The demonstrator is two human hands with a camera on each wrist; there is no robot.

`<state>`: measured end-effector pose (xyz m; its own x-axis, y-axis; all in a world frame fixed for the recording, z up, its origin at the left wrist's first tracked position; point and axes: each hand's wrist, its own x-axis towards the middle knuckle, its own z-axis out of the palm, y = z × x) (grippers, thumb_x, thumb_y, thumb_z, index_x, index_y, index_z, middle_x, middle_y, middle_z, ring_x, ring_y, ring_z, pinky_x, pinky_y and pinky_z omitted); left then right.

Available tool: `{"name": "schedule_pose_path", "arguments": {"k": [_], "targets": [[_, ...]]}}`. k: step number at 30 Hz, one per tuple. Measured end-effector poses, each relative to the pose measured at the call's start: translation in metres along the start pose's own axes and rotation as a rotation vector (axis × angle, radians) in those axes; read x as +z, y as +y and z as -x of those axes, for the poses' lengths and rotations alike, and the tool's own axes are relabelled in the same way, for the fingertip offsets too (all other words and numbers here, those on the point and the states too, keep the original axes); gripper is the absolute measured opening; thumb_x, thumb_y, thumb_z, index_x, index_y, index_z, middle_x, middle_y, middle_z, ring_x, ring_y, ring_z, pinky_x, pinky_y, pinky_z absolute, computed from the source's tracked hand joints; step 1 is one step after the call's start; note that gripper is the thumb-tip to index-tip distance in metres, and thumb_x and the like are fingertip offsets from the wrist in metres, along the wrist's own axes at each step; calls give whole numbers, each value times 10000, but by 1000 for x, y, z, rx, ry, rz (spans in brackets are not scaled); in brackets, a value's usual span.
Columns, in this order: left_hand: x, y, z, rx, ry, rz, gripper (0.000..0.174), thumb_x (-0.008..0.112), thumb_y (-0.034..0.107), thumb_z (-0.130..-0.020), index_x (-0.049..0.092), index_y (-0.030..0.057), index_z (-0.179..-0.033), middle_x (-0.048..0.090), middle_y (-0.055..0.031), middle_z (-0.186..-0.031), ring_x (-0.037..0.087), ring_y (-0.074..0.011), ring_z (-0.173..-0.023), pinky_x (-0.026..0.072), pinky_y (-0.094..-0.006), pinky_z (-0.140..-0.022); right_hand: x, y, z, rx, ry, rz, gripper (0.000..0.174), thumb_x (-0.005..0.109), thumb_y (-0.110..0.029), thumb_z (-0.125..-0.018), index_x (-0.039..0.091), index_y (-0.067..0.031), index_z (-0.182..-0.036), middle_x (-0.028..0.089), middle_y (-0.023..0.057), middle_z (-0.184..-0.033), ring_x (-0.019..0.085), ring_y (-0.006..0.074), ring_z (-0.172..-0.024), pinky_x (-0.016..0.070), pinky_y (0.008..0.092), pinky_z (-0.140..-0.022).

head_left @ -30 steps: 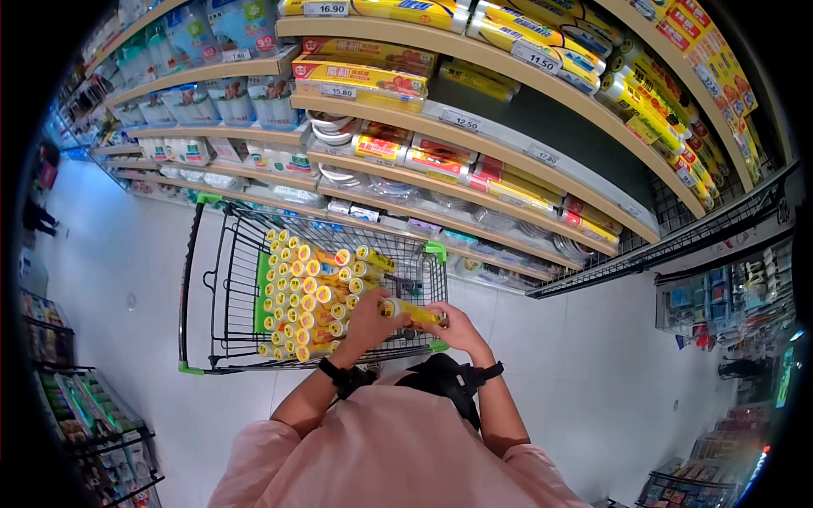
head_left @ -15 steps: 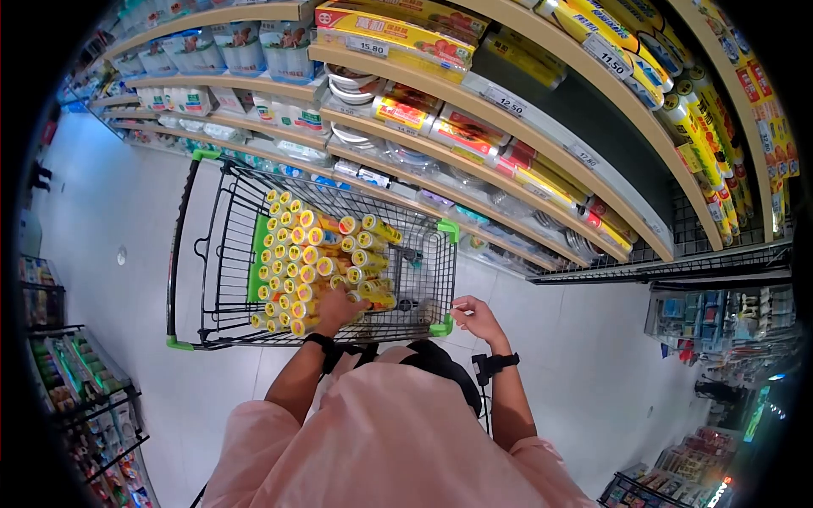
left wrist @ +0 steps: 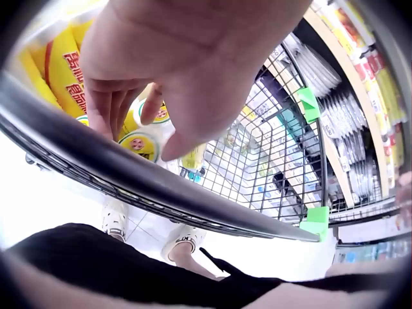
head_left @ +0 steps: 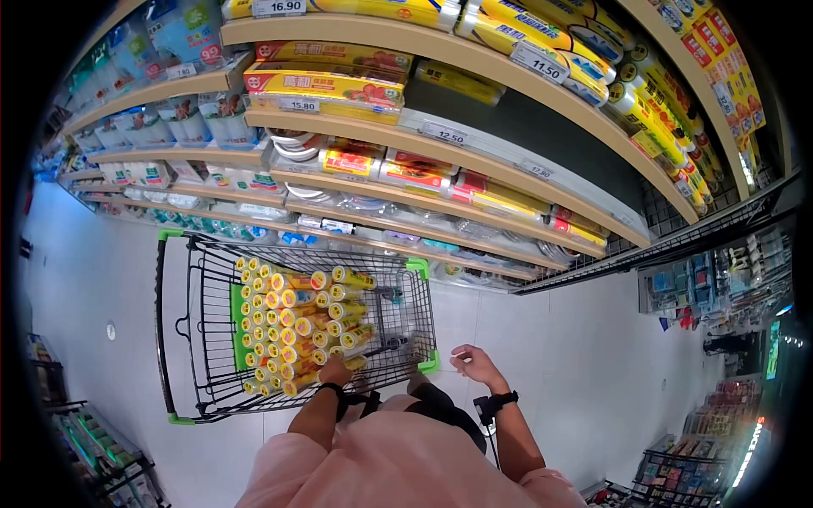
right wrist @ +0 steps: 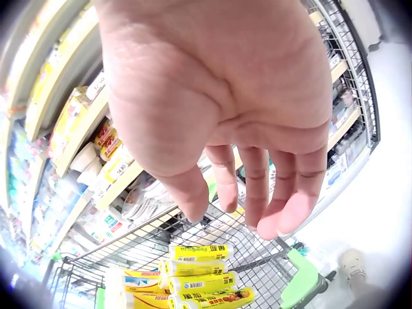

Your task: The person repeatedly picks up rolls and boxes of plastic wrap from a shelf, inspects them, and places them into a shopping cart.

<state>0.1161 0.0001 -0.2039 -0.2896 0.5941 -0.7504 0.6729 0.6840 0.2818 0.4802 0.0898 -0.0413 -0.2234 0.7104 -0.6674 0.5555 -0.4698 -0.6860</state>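
Note:
Many yellow-labelled rolls with round white-rimmed ends (head_left: 289, 336) lie stacked in a wire shopping cart (head_left: 181, 326). My left hand (head_left: 335, 371) is at the stack's near edge. In the left wrist view, the left hand (left wrist: 187, 64) hangs over the rolls, fingers bent down and thumb apart, with a yellow roll end (left wrist: 138, 145) beneath; contact is unclear. My right hand (head_left: 476, 364) is outside the cart's right end, holding nothing. The right wrist view shows the right hand (right wrist: 225, 122) palm-on, fingers loosely bent, with several yellow rolls (right wrist: 203, 283) beyond it.
Long shelves (head_left: 373, 42) of boxed and rolled goods with price tags run behind the cart. The cart's green corner (head_left: 430, 362) stands between my hands. Racks (head_left: 102, 440) are at lower left, with hanging goods (head_left: 720, 275) at right.
Since a second ago, the roll between both hands has been let go, and the hands have separated. The left hand went over the stack, then nearer its front edge; the right stays outside the cart.

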Motion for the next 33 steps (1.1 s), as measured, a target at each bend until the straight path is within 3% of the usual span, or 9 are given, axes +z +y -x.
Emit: {"name": "schedule_pose_path", "arguments": {"k": [7,11,12,15,16,20,27,29,33], "targets": [[-39,0,1,230,226,238,423,659,182,-760,537,-44,-1097,634,-305,-1021,630,-407,-998,528,-492,-814,1,-5,-1,-28,28,-3,274,664,-198,-923,610,-26,-1129,633,56,-886,609,110,-683,509,255,-604],[-50,11,-3,380,468,463,402,743,220,-733,575,0,-1024,655,-216,-911,642,-384,-897,515,-463,-767,-1,-23,-7,-114,17,-69,269,642,-219,-941,609,-22,-1121,643,55,-891,613,114,-706,509,257,-612],[-62,20,8,426,472,552,344,758,191,-752,587,22,-997,653,-146,-862,651,-320,-845,514,-421,-747,-3,-31,-8,-132,18,-96,272,636,-230,-946,609,-22,-1119,649,56,-896,614,116,-712,509,258,-615],[-77,32,20,526,307,845,281,736,144,-799,580,11,-992,660,-112,-860,654,-254,-834,517,-392,-721,-18,-63,-6,-173,71,-208,303,609,-293,-968,608,-29,-1117,666,63,-939,619,119,-726,506,257,-628],[-82,37,25,585,355,790,217,688,90,-852,565,9,-1012,669,-110,-852,662,-199,-730,519,-347,-617,-27,-74,-8,-201,85,-193,328,582,-342,-982,603,-47,-1123,675,63,-972,625,122,-744,502,256,-637],[-133,68,99,512,-43,1180,162,603,29,-910,542,12,-1060,657,-105,-846,635,-145,-554,477,-276,-454,-70,-128,-17,-336,255,-253,302,579,-329,-984,601,-61,-1121,668,56,-930,609,115,-716,496,250,-613],[-149,99,133,724,89,1202,253,626,-25,-869,533,33,-1097,584,-60,-1043,627,-108,-711,504,-260,-550,-154,-242,-53,-674,665,-59,285,683,-150,-880,616,-60,-1142,610,5,-863,564,87,-721,468,239,-612],[-152,107,136,733,107,1188,272,656,-17,-854,547,40,-1096,598,-30,-1018,586,-73,-735,489,-229,-608,-169,-277,-61,-740,690,9,374,703,-134,-840,620,-30,-1190,608,31,-944,579,114,-783,493,277,-742],[-156,127,141,697,124,1220,241,670,-11,-852,567,38,-1065,606,4,-987,578,-47,-737,469,-208,-621,-192,-343,-91,-780,759,124,502,710,-163,-819,579,-19,-1282,628,119,-1138,610,170,-870,501,309,-810]]}}
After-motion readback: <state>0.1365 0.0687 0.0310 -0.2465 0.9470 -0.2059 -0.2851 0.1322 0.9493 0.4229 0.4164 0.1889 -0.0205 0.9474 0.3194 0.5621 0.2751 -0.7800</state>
